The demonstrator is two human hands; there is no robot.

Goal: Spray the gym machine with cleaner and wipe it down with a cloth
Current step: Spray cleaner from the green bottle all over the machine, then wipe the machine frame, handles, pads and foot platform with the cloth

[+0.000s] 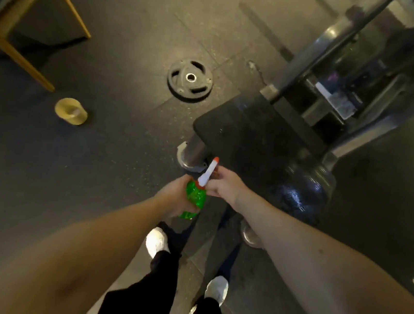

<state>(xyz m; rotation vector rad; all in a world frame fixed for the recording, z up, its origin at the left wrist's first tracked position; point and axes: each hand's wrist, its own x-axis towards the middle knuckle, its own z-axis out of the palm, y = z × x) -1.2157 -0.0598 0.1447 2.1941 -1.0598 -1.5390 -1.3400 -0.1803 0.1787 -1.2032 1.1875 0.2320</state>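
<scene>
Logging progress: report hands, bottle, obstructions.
Left hand grips green spray bottle. Right hand holds its white nozzle. Black seat pad ahead, nothing blocking.

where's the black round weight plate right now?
Head view, upper centre: the black round weight plate lies flat on the dark floor, left of the gym machine's black pad and right of the small yellow cylinder.

Head-worn wide-angle camera looks steeply down, close above both hands
</scene>
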